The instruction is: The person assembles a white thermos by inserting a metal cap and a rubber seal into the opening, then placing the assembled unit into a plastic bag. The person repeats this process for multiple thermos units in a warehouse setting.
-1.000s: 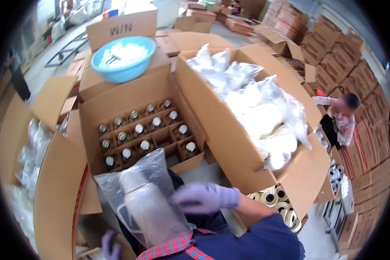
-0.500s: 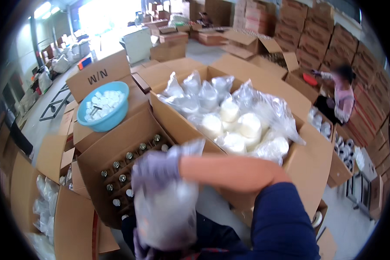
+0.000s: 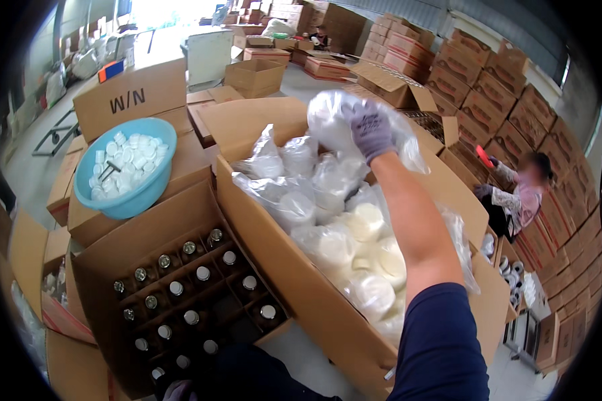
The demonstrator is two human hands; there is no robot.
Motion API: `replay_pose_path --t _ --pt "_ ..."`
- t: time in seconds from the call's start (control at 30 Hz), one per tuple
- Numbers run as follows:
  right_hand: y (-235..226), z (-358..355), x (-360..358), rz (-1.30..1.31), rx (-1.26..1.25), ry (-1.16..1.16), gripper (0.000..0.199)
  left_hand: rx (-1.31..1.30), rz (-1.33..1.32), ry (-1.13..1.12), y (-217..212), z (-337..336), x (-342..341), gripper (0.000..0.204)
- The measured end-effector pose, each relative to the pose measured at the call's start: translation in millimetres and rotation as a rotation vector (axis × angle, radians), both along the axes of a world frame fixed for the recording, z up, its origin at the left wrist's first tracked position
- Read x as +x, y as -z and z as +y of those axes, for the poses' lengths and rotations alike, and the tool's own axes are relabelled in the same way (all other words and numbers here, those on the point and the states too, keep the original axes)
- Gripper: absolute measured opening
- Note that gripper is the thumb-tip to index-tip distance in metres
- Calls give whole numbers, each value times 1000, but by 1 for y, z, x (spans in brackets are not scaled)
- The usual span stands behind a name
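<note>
Plastic bag (image 3: 329, 119) in right hand (image 3: 371, 130), one o'clock

Clock read from the middle of the view, twelve at the far side.

Right hand: purple glove, fingers bent and gripping the bag, which is clear, crumpled and partly blurred. Bag lies over the far end of the large box (image 3: 301, 287), spreading to both sides of the glove. Bare forearm (image 3: 418, 227) and navy sleeve (image 3: 441, 341) reach up from five o'clock.

Left hand (image 3: 178, 391): seven o'clock, purple glove, only a sliver at the lower edge, near the bottle box (image 3: 140, 234); spread or closed, cannot tell.

Large box: brown, open, running from twelve to five. Clear bags (image 3: 301, 208) in the far half; cream-white round pieces (image 3: 366, 222) nearer, some inside plastic.

Bottle box: eight o'clock, brown, open, dark dividers. Bottles (image 3: 191, 317) upright in cells, some tops white, others silver.

Basin (image 3: 130, 206): between nine and ten, light blue, standing on a brown box (image 3: 184, 177). Small white caps (image 3: 140, 150) inside, dark T-shaped tool (image 3: 110, 172) on top.

Co-worker (image 3: 525, 197): three o'clock, pink top, red thing (image 3: 485, 156) in a gloved hand.

Stacked boxes (image 3: 471, 100): two o'clock, brown.

Cabinet (image 3: 211, 57): eleven o'clock, white
</note>
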State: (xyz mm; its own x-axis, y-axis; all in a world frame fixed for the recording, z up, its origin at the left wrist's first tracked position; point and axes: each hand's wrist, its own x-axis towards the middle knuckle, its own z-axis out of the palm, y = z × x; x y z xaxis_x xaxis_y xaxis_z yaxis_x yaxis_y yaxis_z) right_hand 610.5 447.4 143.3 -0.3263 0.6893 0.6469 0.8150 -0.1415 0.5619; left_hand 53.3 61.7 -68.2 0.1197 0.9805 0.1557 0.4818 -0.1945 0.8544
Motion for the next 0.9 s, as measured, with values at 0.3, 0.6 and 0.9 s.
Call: replay_pose_path --t 0.3,0.6,0.9 --pt "94 184 -5 56 -644 -395 29 108 354 -255 27 -19 -52 34" --pt "123 258 -117 309 -595 -232 43 92 536 -555 -5 -101 -122 24" --pt "119 261 -254 350 -662 -347 47 415 1032 -1246 -119 -142 -223 21"
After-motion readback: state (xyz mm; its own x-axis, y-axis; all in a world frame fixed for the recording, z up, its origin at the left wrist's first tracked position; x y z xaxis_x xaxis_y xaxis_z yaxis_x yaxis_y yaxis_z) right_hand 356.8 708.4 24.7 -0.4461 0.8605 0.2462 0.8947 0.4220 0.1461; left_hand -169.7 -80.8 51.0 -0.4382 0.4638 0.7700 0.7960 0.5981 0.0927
